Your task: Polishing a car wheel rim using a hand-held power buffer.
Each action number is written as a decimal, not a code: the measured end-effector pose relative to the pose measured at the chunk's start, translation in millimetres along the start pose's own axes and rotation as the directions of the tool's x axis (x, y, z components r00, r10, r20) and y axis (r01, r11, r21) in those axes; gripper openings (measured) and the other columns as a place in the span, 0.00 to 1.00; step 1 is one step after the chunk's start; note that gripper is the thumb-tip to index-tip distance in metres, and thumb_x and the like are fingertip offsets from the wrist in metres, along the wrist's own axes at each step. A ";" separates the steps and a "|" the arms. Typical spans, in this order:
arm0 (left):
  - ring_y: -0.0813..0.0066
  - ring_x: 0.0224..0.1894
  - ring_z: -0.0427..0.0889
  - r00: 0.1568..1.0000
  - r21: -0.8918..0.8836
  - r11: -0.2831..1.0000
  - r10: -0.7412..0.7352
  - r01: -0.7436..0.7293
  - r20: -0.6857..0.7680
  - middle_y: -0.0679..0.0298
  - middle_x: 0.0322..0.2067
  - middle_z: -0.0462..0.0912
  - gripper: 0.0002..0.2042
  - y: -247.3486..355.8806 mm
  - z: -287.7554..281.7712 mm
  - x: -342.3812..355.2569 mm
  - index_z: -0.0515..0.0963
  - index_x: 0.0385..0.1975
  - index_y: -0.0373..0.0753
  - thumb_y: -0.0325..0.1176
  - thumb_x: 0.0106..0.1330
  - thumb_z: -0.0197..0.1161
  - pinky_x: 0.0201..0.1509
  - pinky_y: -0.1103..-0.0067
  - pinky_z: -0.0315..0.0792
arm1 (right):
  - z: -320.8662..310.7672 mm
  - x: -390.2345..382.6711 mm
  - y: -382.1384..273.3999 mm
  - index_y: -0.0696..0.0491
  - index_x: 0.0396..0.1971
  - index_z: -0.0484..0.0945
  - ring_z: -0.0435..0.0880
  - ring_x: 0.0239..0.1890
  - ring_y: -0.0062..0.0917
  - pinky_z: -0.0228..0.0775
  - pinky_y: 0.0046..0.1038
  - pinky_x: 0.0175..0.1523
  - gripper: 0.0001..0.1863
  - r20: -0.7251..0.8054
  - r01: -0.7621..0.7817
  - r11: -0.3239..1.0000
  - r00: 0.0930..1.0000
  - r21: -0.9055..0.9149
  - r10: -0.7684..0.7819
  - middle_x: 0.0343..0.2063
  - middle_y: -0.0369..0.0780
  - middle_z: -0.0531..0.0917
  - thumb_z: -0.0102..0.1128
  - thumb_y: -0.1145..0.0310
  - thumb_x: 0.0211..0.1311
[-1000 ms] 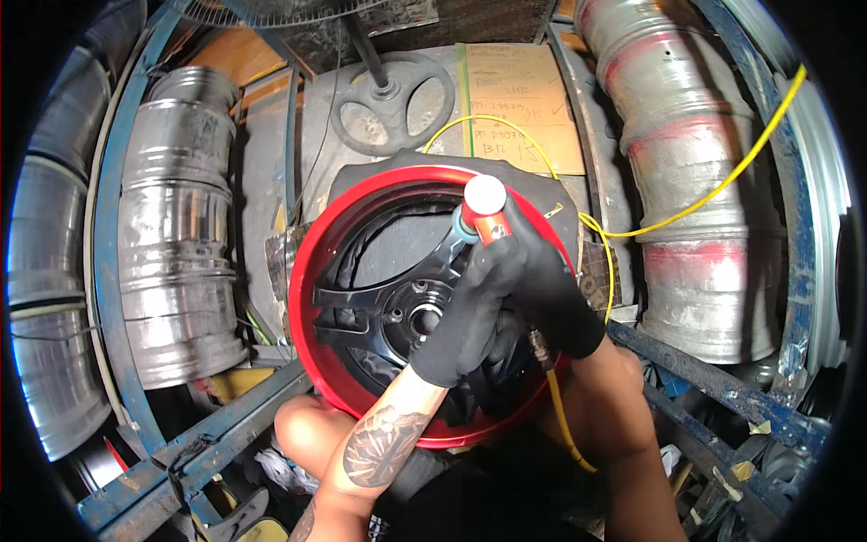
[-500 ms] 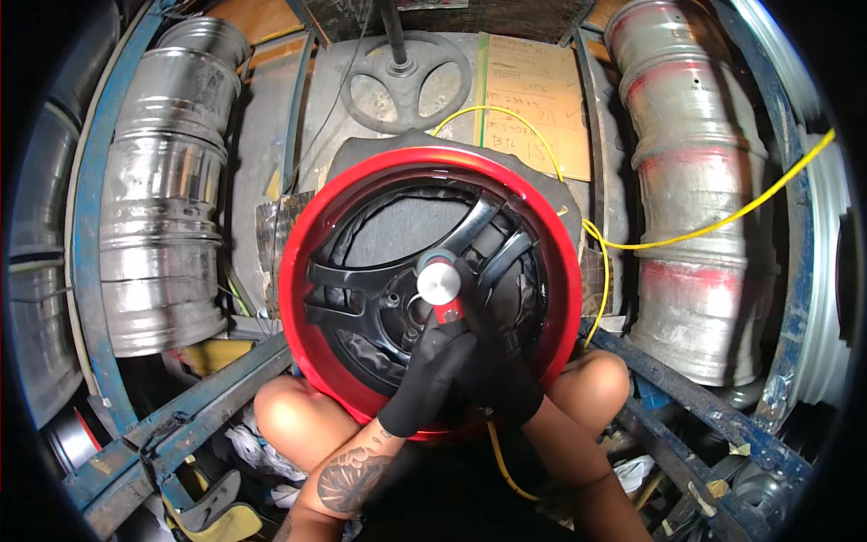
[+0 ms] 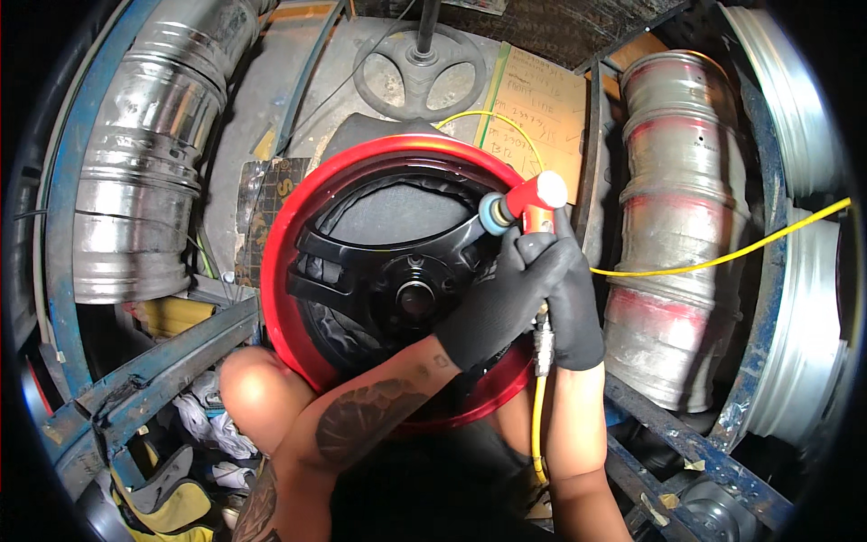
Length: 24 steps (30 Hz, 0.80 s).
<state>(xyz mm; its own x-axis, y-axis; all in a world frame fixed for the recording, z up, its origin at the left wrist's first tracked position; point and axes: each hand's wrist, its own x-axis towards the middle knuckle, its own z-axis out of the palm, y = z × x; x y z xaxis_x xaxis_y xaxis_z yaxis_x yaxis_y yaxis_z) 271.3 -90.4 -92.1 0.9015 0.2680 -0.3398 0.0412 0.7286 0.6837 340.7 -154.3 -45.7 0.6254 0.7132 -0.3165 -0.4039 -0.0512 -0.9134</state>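
Note:
A red wheel rim [image 3: 282, 262] with black spokes [image 3: 342, 307] lies in front of me. In black gloves, my left hand [image 3: 510, 294] and my right hand [image 3: 571, 303] are closed together around a red air polisher [image 3: 522, 200], which has a silver cap. Its light blue pad [image 3: 491, 213] is at the upper right spoke near the rim's inner edge; whether they touch I cannot tell. A metal coupling [image 3: 543, 339] joins the tool to a yellow hose [image 3: 540, 425] hanging between my forearms.
Stacked silver rims stand left [image 3: 135, 226] and right [image 3: 677, 226], within blue metal frames [image 3: 754, 361]. At the back are a grey steering-wheel shape [image 3: 379, 95] on a post and marked cardboard [image 3: 542, 90]. My knee [image 3: 257, 393] is beside the red rim.
Since half a second ago, both hands and the polisher have moved up and right from the hub to the upper right spoke, and the tool has turned. The view has shifted slightly.

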 end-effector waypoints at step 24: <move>0.58 0.60 0.76 0.974 0.429 0.889 0.213 -0.159 -0.080 0.49 0.53 0.77 0.11 -55.1 -64.1 -106.9 0.77 0.51 0.32 0.31 0.78 0.52 0.64 0.64 0.68 | 18.0 -58.5 92.6 0.61 0.82 0.48 0.80 0.67 0.43 0.71 0.37 0.70 0.42 0.119 0.266 0.768 0.963 -0.582 -0.243 0.67 0.55 0.77 0.55 0.74 0.73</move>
<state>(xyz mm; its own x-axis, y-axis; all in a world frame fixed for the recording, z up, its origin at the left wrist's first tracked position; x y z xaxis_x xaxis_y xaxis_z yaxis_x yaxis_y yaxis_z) 145.0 -118.7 -134.9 0.8524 0.4663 -0.2368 0.0780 0.3344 0.9392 254.7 -188.2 -107.2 0.6208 0.7822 -0.0523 0.2448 -0.2568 -0.9350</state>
